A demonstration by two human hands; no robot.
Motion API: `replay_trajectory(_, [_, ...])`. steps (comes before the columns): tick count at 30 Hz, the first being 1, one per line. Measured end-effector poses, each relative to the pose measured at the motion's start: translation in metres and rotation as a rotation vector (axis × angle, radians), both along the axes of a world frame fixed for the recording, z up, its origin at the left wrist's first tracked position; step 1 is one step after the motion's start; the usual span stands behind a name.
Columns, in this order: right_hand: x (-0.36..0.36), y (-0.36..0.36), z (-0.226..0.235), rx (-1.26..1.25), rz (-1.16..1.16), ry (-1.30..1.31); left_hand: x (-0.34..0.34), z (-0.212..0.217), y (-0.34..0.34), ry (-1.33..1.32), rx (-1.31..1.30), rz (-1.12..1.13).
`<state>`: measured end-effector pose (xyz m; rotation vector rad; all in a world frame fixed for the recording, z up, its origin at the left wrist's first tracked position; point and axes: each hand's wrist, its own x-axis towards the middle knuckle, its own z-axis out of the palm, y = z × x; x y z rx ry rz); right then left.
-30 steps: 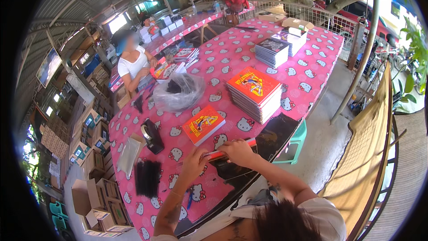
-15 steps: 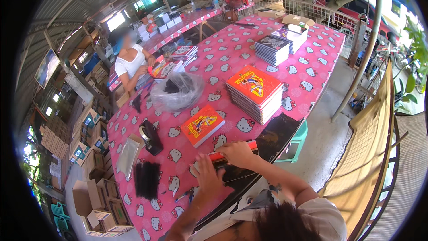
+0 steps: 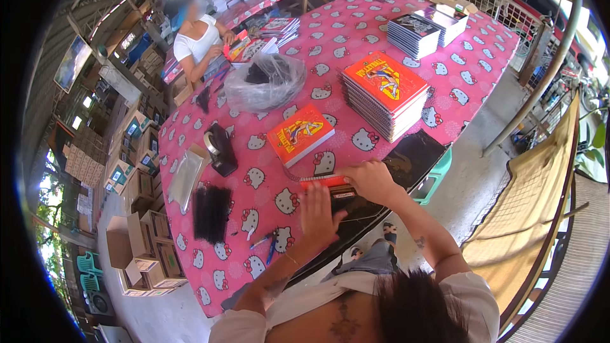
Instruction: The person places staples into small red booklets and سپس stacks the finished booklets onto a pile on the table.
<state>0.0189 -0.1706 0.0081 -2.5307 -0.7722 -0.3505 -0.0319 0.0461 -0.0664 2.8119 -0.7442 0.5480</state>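
While the right hand (image 3: 375, 183) clamps the red-covered paper notebook (image 3: 325, 181) and the left hand (image 3: 319, 218) rests against it, fingers extended, uneven pressure could skew its edge.

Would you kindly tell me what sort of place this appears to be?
It looks like a partly open workshop, probably for binding or packing notebooks: there is a stack of orange spiral-bound notebooks, a bundle of thin black strands and piled cardboard boxes.

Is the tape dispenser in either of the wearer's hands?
No, the black tape dispenser stands on the pink tablecloth, apart from both the left hand and the right hand.
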Motion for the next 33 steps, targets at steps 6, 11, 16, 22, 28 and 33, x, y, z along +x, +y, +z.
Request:
replay_trajectory(6, [0.005,-0.002,0.01,-0.016,-0.016,0.139,0.024,0.038,-0.013,-0.056,0.122,0.03])
replay_trajectory(11, [0.01,0.0,0.001,-0.036,0.01,0.145,0.074,0.065,-0.018,-0.216,-0.036,0.157])
replay_trajectory(16, [0.012,0.001,0.002,0.083,0.003,0.111,-0.012,-0.013,-0.009,-0.027,0.123,-0.11])
replay_trajectory(22, [0.002,-0.03,0.017,0.024,-0.033,-0.003,0.021,0.04,-0.037,0.072,0.154,-0.036])
replay_trajectory(28, [0.004,-0.055,-0.045,0.98,0.104,0.781,0.049,0.059,-0.049,-0.13,0.144,0.021])
replay_trajectory(33, [0.0,-0.034,-0.058,0.96,0.072,0.442,0.003,0.014,-0.038,-0.013,0.123,-0.204])
